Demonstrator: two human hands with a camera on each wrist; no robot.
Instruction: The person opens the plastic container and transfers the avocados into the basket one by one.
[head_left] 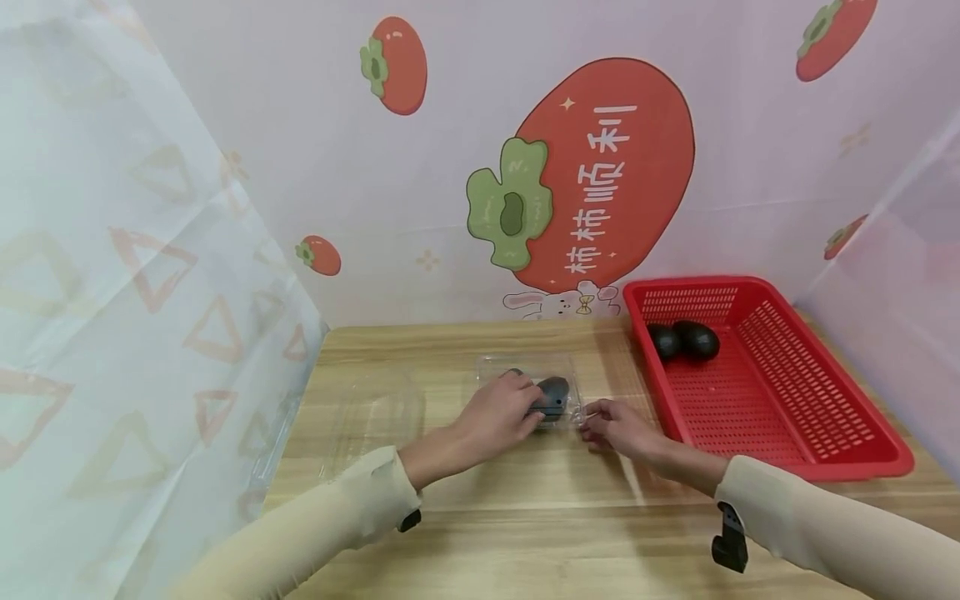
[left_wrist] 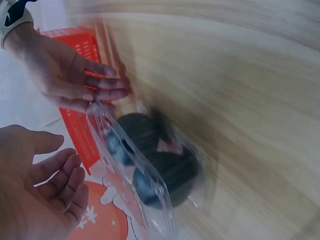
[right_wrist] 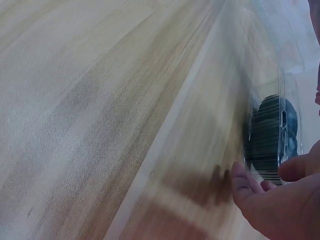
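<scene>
Clear box [left_wrist: 159, 185]: uneven pressing could be tipping it.
Left hand [head_left: 498, 412]: loosely bent, holding nothing.
Right hand [head_left: 624, 428]: you're touching the box's corner, fingers parted.

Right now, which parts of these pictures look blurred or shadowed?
Head view: the wall lettering is crisp; left wrist view: the dark rounded items look softly smeared; right wrist view: a shadow darkens the tabletop beside the right hand.
</scene>
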